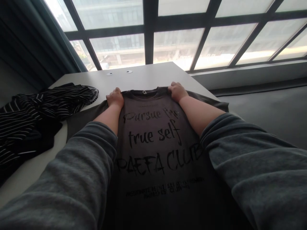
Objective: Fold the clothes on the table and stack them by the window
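A dark grey T-shirt (153, 127) with black printed lettering lies spread front side up on the white table (153, 75), its collar at the far end. My left hand (115, 96) is closed on the shirt's left shoulder, just beside the collar. On the opposite shoulder, my right hand (177, 91) grips the cloth with curled fingers. Both sleeves of the shirt reach outward past my forearms. A small white label shows inside the neckline. The lower part of the shirt is in shadow and runs out of view at the bottom.
A heap of black clothes with white stripes (35, 111) lies on the table's left side. Two small white-and-black oval pieces (129, 72) are near the far edge. Beyond stands a dark-framed window (148, 32), with a dark blue curtain (48, 38) at left.
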A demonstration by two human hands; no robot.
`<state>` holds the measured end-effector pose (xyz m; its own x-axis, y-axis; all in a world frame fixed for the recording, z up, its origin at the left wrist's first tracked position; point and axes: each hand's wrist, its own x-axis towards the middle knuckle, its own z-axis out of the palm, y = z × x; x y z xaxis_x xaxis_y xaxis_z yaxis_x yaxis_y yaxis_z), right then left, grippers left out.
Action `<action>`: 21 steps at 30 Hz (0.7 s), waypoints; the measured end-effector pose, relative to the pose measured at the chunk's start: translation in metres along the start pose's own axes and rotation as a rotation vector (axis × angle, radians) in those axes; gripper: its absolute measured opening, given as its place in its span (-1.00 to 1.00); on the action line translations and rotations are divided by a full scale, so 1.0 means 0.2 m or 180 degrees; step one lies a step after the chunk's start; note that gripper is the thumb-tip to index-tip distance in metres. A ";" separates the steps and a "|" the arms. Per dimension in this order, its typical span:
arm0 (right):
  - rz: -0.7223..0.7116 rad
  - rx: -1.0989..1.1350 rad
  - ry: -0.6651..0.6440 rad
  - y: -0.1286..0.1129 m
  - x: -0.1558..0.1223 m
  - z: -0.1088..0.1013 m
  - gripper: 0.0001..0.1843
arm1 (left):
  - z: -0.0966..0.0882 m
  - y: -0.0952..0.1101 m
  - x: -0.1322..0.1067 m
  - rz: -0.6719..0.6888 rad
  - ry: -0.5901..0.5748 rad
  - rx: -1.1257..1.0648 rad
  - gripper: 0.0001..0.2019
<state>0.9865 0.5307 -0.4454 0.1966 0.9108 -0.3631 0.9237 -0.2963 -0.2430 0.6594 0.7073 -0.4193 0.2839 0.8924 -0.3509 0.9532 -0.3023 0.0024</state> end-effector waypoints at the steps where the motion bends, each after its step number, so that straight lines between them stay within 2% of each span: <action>1: -0.0031 0.0026 -0.0014 0.00 0.00 -0.01 -0.58 | 0.00 0.00 0.01 -0.0023 0.0022 0.0012 -0.53; 4: -0.0099 0.0097 -0.0051 -0.01 0.00 -0.02 -0.49 | -0.01 -0.01 0.01 -0.0068 -0.0016 0.0057 -0.54; 7: 0.0097 0.0025 -0.0061 -0.02 0.00 -0.01 -0.61 | -0.03 -0.03 0.00 0.0071 -0.0080 0.0118 -0.59; 10: 0.0312 -0.0099 0.0030 0.01 0.01 0.01 -0.68 | -0.05 -0.03 0.00 0.0587 -0.0054 0.0236 -0.60; 14: 0.0109 -0.0119 0.0160 0.04 0.06 0.08 -0.58 | -0.07 0.04 0.01 0.1255 -0.0491 0.0603 -0.54; 16: 0.0016 -0.0099 0.0214 0.00 0.10 0.10 -0.55 | -0.05 0.11 0.00 0.1274 -0.0584 0.0683 -0.55; 18: 0.0055 -0.0005 0.0152 -0.10 0.13 0.11 -0.53 | -0.02 0.17 -0.02 0.1127 -0.0703 0.0551 -0.52; 21: 0.0253 0.0231 -0.0259 -0.27 0.14 0.12 -0.45 | 0.02 0.22 -0.06 0.0830 -0.0957 0.0290 -0.36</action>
<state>0.9344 0.5664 -0.4635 0.2381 0.8581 -0.4549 0.8794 -0.3893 -0.2740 0.6982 0.6813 -0.4188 0.4589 0.6481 -0.6077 0.8363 -0.5461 0.0492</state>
